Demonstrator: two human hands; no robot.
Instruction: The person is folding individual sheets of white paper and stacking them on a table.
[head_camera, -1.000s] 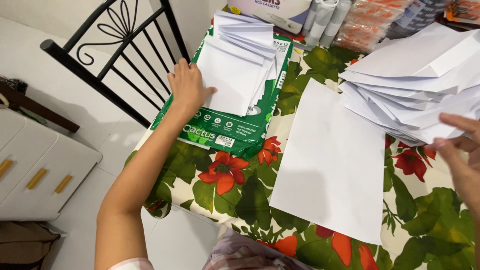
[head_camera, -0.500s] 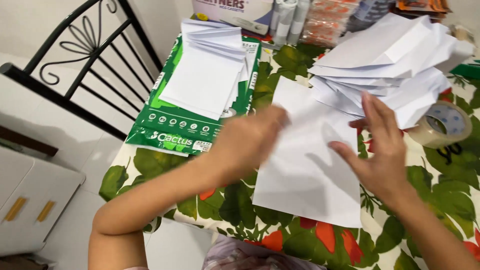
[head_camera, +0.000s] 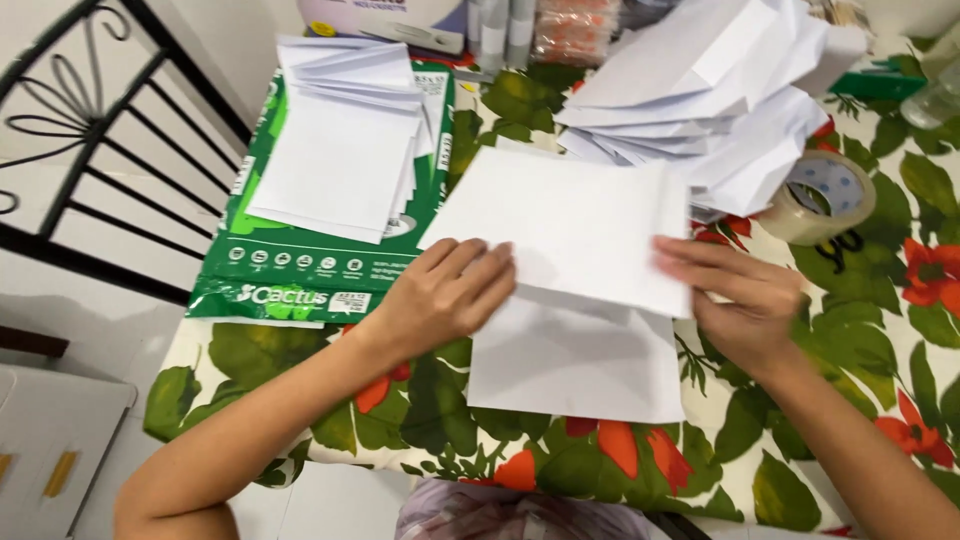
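Note:
A white sheet of paper (head_camera: 570, 225) lies on the flowered tablecloth (head_camera: 860, 330), its near half folded up and back toward the far edge. My left hand (head_camera: 445, 295) grips the folded sheet's left edge with the fingers on top. My right hand (head_camera: 745, 295) pinches its right edge. The lower layer (head_camera: 580, 365) stays flat on the table under both hands.
A stack of folded white sheets (head_camera: 340, 150) rests on a green paper ream pack (head_camera: 290, 275) at the left. A loose heap of folded papers (head_camera: 700, 100) sits at the back right, with a tape roll (head_camera: 825, 200) beside it. A black metal chair (head_camera: 90, 150) stands at the table's left.
My left hand left the stack on the green pack and came to the flat sheet. Both hands took the sheet's edges and folded its near half upward. The view shifted right.

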